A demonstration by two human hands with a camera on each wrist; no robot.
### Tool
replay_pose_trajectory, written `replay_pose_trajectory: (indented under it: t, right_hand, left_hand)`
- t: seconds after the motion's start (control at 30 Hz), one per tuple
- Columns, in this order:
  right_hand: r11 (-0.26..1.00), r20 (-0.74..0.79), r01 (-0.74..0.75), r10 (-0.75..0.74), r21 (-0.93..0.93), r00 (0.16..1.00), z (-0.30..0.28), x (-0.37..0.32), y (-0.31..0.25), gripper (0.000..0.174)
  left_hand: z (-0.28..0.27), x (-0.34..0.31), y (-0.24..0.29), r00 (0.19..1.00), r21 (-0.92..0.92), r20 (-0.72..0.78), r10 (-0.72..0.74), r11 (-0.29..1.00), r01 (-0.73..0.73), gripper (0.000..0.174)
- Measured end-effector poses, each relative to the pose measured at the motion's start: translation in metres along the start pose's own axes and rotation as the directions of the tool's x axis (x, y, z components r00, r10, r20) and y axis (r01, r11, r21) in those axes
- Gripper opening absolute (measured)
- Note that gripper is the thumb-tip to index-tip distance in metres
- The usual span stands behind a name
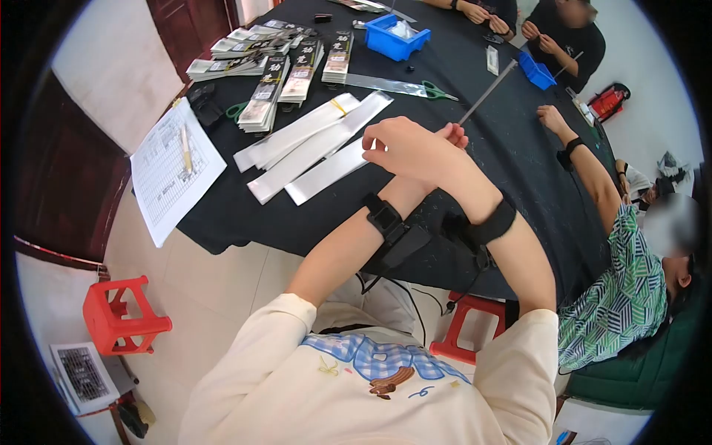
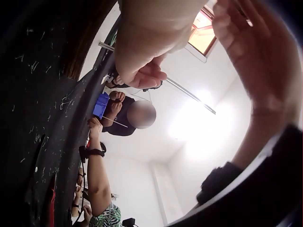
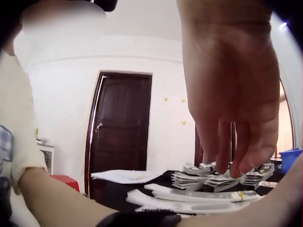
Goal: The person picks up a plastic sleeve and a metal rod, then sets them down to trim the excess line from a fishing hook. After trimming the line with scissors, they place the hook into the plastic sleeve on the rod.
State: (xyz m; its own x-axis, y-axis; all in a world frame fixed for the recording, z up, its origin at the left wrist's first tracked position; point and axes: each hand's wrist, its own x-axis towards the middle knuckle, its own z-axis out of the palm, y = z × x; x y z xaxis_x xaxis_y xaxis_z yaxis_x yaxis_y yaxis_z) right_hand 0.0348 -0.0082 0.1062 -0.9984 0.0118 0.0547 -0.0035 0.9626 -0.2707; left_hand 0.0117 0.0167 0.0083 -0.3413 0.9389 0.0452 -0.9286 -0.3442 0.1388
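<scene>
My forearms cross above the black-covered table, the right over the left. The left hand [image 1: 454,136] grips a thin metal rod [image 1: 487,93], which slants up to the right away from the fingers. In the left wrist view the rod [image 2: 189,95] extends past both sides of that hand. Over the left wrist lies my right hand [image 1: 419,152], holding nothing, its fingers bent loosely and covering part of the left hand. The right wrist view has the right hand [image 3: 236,94] with fingers hanging down. Long white sleeves [image 1: 326,167] lie just left of the hands.
Stacks of printed black-and-white packets [image 1: 300,70] lie farther back, near green-handled scissors [image 1: 439,90] and a blue bin [image 1: 397,38]. A paper sheet [image 1: 167,196] with a pen hangs over the left edge. Another person's arm [image 1: 593,167] reaches in from the right; more people sit opposite.
</scene>
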Motion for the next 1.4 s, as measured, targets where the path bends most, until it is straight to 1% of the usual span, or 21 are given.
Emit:
replay_pose_trajectory:
  t: [0.03,0.07,0.1,0.17,0.2,0.23,0.3,0.37,0.4,0.47,0.6,0.67,0.9,0.97,1.1,1.17,1.2,1.27,1.3,1.37,1.4]
  right_hand:
    - [1.0,0.132,0.004,-0.002,-0.021,0.991,0.005,0.007,0.001,0.022]
    - [0.999,0.19,0.036,-0.029,-0.031,0.981,0.012,0.014,0.003,0.027]
    - [0.999,0.195,0.045,-0.04,-0.026,0.98,0.024,0.018,0.004,0.027]
    - [0.984,0.295,0.076,-0.027,-0.158,0.955,0.044,0.026,0.003,0.029]
    - [0.984,0.379,0.08,-0.015,-0.158,0.925,0.045,0.028,-0.004,0.031]
    - [0.984,0.381,0.087,-0.021,-0.156,0.925,0.053,0.03,-0.006,0.031]
    - [0.985,0.457,0.142,-0.082,-0.098,0.886,0.069,0.032,-0.009,0.029]
    - [0.983,0.472,0.142,-0.07,-0.119,0.879,0.079,0.029,-0.016,0.027]
    - [0.97,0.42,0.18,-0.097,-0.161,0.903,0.081,0.028,-0.022,0.025]
    - [0.942,0.293,0.25,-0.181,-0.222,0.939,0.082,0.019,-0.029,0.019]
    - [0.903,0.213,0.316,-0.261,-0.29,0.941,0.085,0.016,-0.04,0.01]
    - [0.851,0.175,0.38,-0.338,-0.362,0.925,0.089,0.016,-0.042,0.004]
    - [0.831,0.17,0.387,-0.348,-0.4,0.922,0.087,0.012,-0.045,0.003]
    - [0.828,0.198,0.419,-0.371,-0.372,0.907,0.091,0.014,-0.043,0.003]
    - [0.804,0.198,0.441,-0.393,-0.4,0.898,0.089,0.012,-0.049,0.003]
    - [0.816,0.264,0.383,-0.291,-0.432,0.919,0.075,0.01,-0.057,0.002]
    - [0.817,0.264,0.382,-0.29,-0.432,0.92,0.072,0.009,-0.056,0.002]
    - [0.896,-0.028,0.303,-0.329,-0.324,0.944,0.066,0.008,-0.049,0.006]
    - [0.899,-0.028,0.296,-0.322,-0.323,0.946,0.056,0.006,-0.049,0.006]
    - [0.976,-0.192,0.188,-0.206,-0.107,0.96,0.019,-0.003,-0.053,0.011]
    - [0.984,-0.255,0.161,-0.175,-0.075,0.951,0.002,-0.01,-0.052,0.012]
  left_hand:
    - [0.004,-0.001,0.001,0.999,-0.017,-0.029,-0.03,0.999,0.03,0.011]
    - [0.001,0.002,0.001,0.999,-0.018,-0.035,-0.02,1.0,0.02,0.011]
    - [-0.005,0.008,0.001,1.0,0.001,-0.02,-0.015,1.0,0.015,0.011]
    - [-0.009,0.011,0.0,1.0,0.02,-0.011,-0.003,1.0,0.004,0.011]
    - [-0.01,0.011,0.0,1.0,0.031,-0.006,-0.007,0.999,0.007,0.012]
    - [-0.01,0.012,0.0,1.0,0.042,0.0,-0.013,0.999,0.013,0.012]
    - [-0.011,0.012,0.002,1.0,0.054,0.025,-0.013,0.998,0.012,0.013]
    - [-0.012,0.011,0.0,0.998,0.07,0.065,0.006,0.997,-0.011,0.013]
    - [-0.012,0.012,0.001,0.995,0.057,0.098,-0.001,0.998,-0.005,0.012]
    - [-0.014,0.013,0.001,0.996,0.047,0.091,0.002,0.999,-0.007,0.012]
    - [-0.008,0.009,0.001,0.997,0.07,0.079,0.027,0.997,-0.032,0.011]
    - [-0.007,0.008,0.0,0.997,0.071,0.074,0.025,0.997,-0.03,0.011]
    - [-0.008,0.007,-0.001,0.997,0.067,0.064,0.031,0.997,-0.035,0.011]
    - [-0.008,0.006,-0.001,0.997,0.067,0.064,0.03,0.997,-0.035,0.011]
    - [-0.007,0.005,-0.002,0.997,0.095,0.059,0.042,0.994,-0.047,0.011]
    - [-0.008,0.006,-0.001,0.997,0.089,0.063,0.034,0.995,-0.039,0.011]
    - [-0.008,0.006,-0.001,0.997,0.082,0.068,0.025,0.996,-0.031,0.011]
    - [-0.009,0.006,-0.001,0.997,0.082,0.073,0.025,0.996,-0.031,0.011]
    - [-0.01,0.007,-0.001,0.996,0.081,0.08,0.025,0.996,-0.032,0.011]
    - [-0.008,0.007,-0.001,0.999,0.083,0.035,0.027,0.996,-0.029,0.011]
    - [-0.007,0.008,-0.002,0.999,0.087,-0.008,0.033,0.996,-0.033,0.011]
